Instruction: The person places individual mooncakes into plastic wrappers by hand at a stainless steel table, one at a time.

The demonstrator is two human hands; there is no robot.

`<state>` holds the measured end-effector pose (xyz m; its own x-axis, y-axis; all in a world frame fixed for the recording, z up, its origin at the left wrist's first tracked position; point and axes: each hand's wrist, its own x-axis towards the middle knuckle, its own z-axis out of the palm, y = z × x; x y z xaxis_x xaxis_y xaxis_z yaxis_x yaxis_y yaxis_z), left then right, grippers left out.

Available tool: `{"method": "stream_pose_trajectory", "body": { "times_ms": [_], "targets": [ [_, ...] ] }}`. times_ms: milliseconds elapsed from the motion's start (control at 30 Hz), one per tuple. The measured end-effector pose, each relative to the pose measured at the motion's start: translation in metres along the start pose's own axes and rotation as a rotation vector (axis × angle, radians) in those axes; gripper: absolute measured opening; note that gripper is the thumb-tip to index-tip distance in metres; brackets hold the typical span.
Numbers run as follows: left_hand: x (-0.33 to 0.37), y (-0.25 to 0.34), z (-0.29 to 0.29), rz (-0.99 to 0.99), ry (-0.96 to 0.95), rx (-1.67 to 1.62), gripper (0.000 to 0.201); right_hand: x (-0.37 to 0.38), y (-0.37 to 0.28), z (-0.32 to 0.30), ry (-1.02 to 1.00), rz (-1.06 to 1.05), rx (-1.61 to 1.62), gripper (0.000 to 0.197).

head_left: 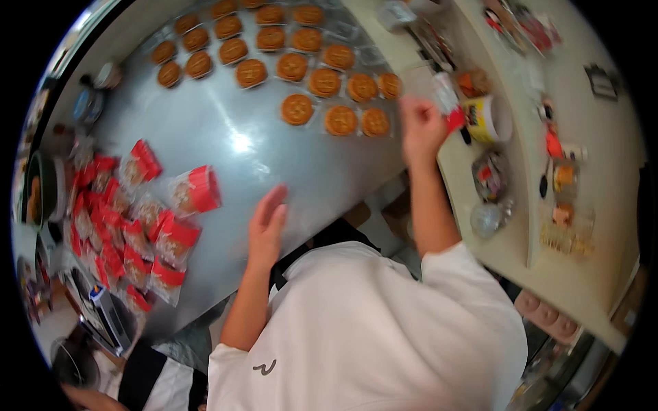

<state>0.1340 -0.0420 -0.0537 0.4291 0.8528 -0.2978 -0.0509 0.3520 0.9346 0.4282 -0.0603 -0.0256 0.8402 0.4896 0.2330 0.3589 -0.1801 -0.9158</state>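
My right hand (422, 131) is raised at the right edge of the metal table, its fingers closed on a clear and red plastic bag (444, 94); blur hides the exact grip. Over the table's near edge, my left hand (267, 222) is open and holds nothing, thumb apart from the fingers. Round golden mooncakes (297, 109) in clear trays stand in loose rows across the far side of the table. To the left of my left hand lies a bagged mooncake (195, 190), clear with a red end. Beyond it is a heap of similar red-and-clear packs (113, 226).
The metal table (233, 144) fills the left and middle. Along the right runs a pale ledge (452, 161) with a yellow-and-white tub (485, 119) and clear bags. Jars (565, 181) stand on a shelf beyond. A person's arm (96, 399) shows at lower left.
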Motion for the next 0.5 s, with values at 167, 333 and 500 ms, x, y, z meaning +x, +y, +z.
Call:
{"method": "stream_pose_trajectory", "body": {
  "times_ms": [167, 333, 500],
  "targets": [
    [0.008, 0.007, -0.04, 0.073, 0.068, -0.162, 0.031, -0.158, -0.105, 0.11, -1.034, 0.621, 0.754, 0.022],
    [-0.007, 0.04, -0.12, -0.043, 0.423, -0.66, 0.031, -0.108, -0.129, 0.207, -1.404, 0.54, 0.642, 0.029],
    [-0.024, 0.053, -0.182, -0.089, 0.552, -0.729, 0.033, -0.012, -0.053, 0.416, -0.606, -0.947, -0.519, 0.078]
  ]
}}
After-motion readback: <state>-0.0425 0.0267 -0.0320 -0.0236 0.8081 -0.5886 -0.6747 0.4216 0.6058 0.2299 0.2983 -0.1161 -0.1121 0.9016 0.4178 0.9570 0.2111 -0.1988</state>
